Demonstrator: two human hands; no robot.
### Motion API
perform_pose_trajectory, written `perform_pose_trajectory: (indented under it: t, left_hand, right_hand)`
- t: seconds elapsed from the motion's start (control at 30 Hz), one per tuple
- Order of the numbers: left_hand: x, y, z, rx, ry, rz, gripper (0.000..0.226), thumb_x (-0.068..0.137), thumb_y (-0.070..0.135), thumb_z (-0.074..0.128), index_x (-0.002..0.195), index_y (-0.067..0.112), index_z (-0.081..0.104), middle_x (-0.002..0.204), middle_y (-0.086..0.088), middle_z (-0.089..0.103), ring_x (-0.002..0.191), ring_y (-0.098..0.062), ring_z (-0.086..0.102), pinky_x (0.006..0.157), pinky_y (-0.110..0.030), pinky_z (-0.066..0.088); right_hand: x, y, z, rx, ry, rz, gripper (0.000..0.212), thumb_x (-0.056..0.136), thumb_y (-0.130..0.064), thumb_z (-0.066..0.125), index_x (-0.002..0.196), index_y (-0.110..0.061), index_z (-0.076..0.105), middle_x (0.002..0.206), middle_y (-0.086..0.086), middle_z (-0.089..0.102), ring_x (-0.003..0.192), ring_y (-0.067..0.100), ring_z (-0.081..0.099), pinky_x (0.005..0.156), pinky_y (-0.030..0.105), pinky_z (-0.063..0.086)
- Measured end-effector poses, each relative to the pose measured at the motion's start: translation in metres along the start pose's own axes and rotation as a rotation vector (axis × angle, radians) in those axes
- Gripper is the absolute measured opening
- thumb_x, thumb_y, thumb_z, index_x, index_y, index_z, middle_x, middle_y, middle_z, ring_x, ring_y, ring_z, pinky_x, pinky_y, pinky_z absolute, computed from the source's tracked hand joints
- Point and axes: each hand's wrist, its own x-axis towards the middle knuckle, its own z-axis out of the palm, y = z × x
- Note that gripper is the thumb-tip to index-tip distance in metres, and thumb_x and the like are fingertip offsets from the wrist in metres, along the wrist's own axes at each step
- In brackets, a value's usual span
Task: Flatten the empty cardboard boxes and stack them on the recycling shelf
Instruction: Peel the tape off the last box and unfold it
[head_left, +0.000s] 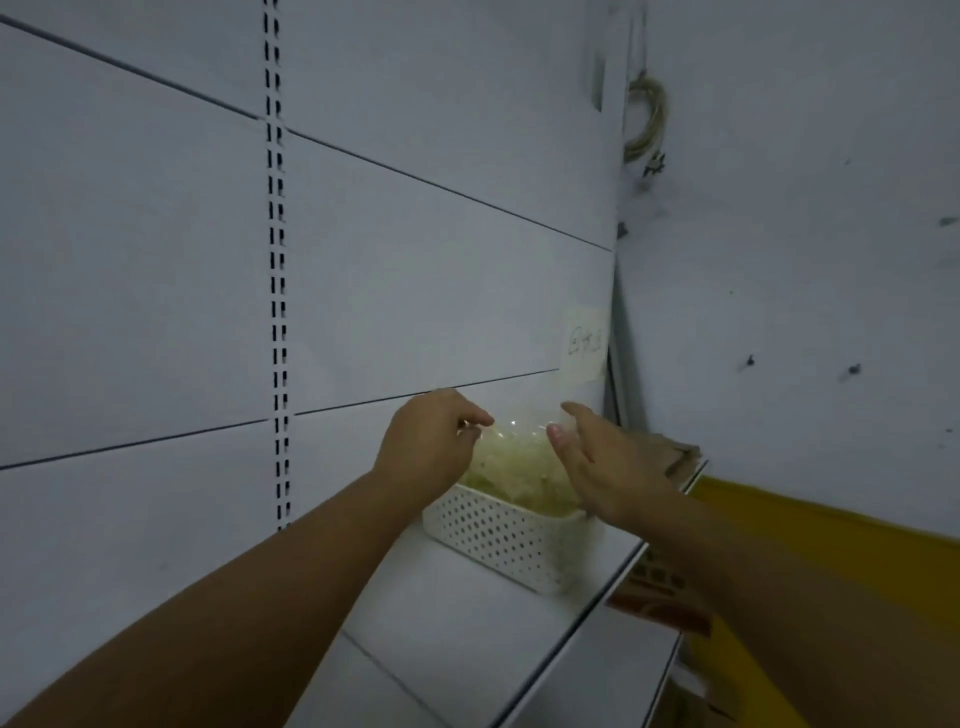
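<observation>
A white perforated basket (498, 540) stands on the white shelf (447, 634) and holds a clear plastic bag of pale green stuff (514, 467). My left hand (431, 441) pinches the bag's top at its left side. My right hand (597, 457) is at the bag's right side, fingers spread and apart, touching or just beside the plastic. A piece of brown cardboard (680, 457) lies flat at the shelf's far right end, behind my right hand and partly hidden by it.
The white slotted back panel (156, 260) fills the left. A handwritten paper label (587, 343) is stuck on it above the basket. A lower shelf (613, 670) holds a red printed box (660, 603). A yellow band (841, 561) runs along the right wall.
</observation>
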Motion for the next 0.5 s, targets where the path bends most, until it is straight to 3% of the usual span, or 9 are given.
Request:
perform_pose_trajectory:
  t: [0.1, 0.17, 0.27, 0.37, 0.5]
  left_hand:
    - [0.036, -0.016, 0.041, 0.020, 0.084, -0.047, 0.020, 0.086, 0.015, 0.059, 0.101, 0.019, 0.071, 0.104, 0.003, 0.069, 0.095, -0.014, 0.062, 0.082, -0.023, 0.042]
    - [0.048, -0.034, 0.069, 0.125, 0.008, -0.141, 0.023, 0.087, 0.016, 0.057, 0.105, 0.020, 0.070, 0.110, 0.002, 0.068, 0.100, -0.016, 0.061, 0.085, -0.028, 0.045]
    - [0.045, -0.060, 0.101, 0.078, -0.197, -0.303, 0.023, 0.089, 0.018, 0.055, 0.104, 0.021, 0.072, 0.110, 0.000, 0.069, 0.093, -0.016, 0.063, 0.079, -0.024, 0.047]
    - [0.036, -0.074, 0.113, -0.022, -0.213, -0.346, 0.024, 0.088, 0.020, 0.057, 0.107, 0.018, 0.071, 0.107, 0.000, 0.069, 0.079, -0.007, 0.056, 0.068, -0.016, 0.041]
    - [0.034, -0.077, 0.111, -0.162, -0.108, -0.487, 0.031, 0.081, 0.023, 0.068, 0.110, 0.021, 0.058, 0.097, 0.001, 0.061, 0.083, -0.015, 0.058, 0.073, -0.026, 0.050]
  right_hand:
    - [0.035, 0.018, 0.009, -0.127, -0.071, 0.052, 0.064, 0.093, -0.058, 0.019, 0.149, -0.029, 0.004, 0.149, 0.012, 0.034, 0.133, 0.030, 0.037, 0.106, 0.041, 0.031]
    - [0.051, 0.029, 0.016, -0.229, -0.163, 0.093, 0.063, 0.095, -0.054, 0.018, 0.149, -0.026, -0.001, 0.153, 0.014, 0.026, 0.138, 0.031, 0.027, 0.110, 0.043, 0.025]
    - [0.056, 0.042, 0.025, -0.346, -0.329, 0.055, 0.060, 0.098, -0.050, 0.015, 0.146, -0.015, 0.022, 0.150, 0.015, 0.031, 0.136, 0.032, 0.029, 0.110, 0.042, 0.024]
    - [0.057, 0.053, 0.028, -0.194, -0.392, 0.007, 0.065, 0.098, -0.049, 0.013, 0.137, -0.004, 0.037, 0.141, 0.019, 0.043, 0.129, 0.031, 0.040, 0.108, 0.038, 0.028]
    - [0.062, 0.073, 0.026, -0.056, -0.466, -0.069, 0.073, 0.095, -0.054, 0.020, 0.145, -0.002, 0.019, 0.148, 0.015, 0.035, 0.133, 0.025, 0.036, 0.103, 0.028, 0.026]
